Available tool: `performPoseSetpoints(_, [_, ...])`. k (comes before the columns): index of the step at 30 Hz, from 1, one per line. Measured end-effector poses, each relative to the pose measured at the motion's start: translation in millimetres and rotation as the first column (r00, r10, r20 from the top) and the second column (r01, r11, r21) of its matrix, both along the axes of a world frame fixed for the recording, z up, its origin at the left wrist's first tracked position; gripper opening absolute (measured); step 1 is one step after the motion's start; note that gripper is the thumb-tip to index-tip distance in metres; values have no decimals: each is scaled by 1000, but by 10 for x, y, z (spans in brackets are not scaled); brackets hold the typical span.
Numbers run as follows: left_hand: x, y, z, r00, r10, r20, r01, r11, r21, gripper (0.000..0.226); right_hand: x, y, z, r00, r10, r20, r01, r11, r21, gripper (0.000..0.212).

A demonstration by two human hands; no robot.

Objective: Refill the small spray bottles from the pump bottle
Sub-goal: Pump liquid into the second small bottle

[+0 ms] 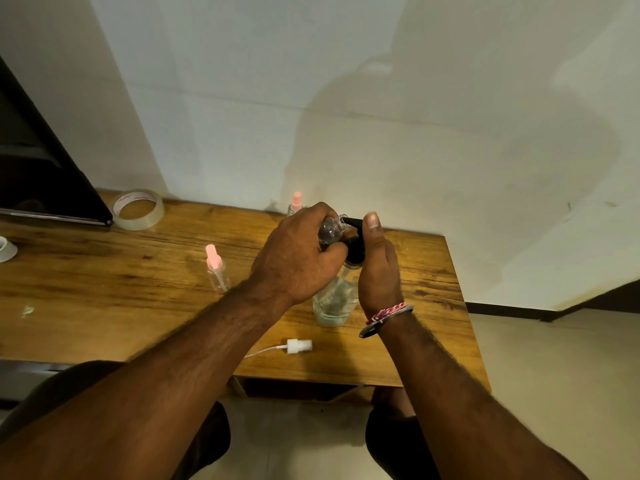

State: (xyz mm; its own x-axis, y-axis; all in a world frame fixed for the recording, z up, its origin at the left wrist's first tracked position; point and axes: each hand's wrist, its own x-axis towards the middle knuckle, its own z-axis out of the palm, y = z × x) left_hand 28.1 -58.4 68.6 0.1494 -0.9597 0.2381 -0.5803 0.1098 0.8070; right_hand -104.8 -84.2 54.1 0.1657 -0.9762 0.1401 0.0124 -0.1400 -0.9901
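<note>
A clear pump bottle (333, 303) with a black pump head (355, 251) stands on the wooden table (104, 271). My left hand (298, 258) grips a small clear spray bottle (331, 227), tilted, with its open neck at the black nozzle. My right hand (377, 268) wraps around the pump head, thumb raised beside the nozzle. A white spray cap (298, 345) with its dip tube lies on the table near the front edge. One small bottle with a pink cap (217, 270) stands left of my hands, and another pink-capped bottle (295, 203) stands by the wall.
A roll of clear tape (138, 209) lies at the back left next to a dark slanted panel (41, 174). A white object (6, 248) sits at the left edge. The table's right edge (464, 306) drops to a tiled floor.
</note>
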Motion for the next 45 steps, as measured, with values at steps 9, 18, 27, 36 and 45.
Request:
performPoseSetpoints(9, [2,-2,-29,1000,2,0,-2,1000,-2,22,29,-28,20,997,-72,22,70,996,63,46])
performPoseSetpoints(18, [-2,-3,-45,1000,-5,18,5,1000,-4,24,29,-32,29,994,-107,23,106,994,42,39])
performPoseSetpoints(27, [9,4,1,1000,-3,-22,2,1000,-26,21,29,-12,-6,1000,-14,23,14,1000,11,62])
performPoseSetpoints(36, [30,-1,-5,1000,1,1,-1,1000,-28,20,36,-13,-5,999,-3,32,2,1000,24,56])
performPoseSetpoints(45, [-4,9,-27,1000,-12,27,12,1000,-10,25,23,-48,-35,997,-70,13,69,997,20,52])
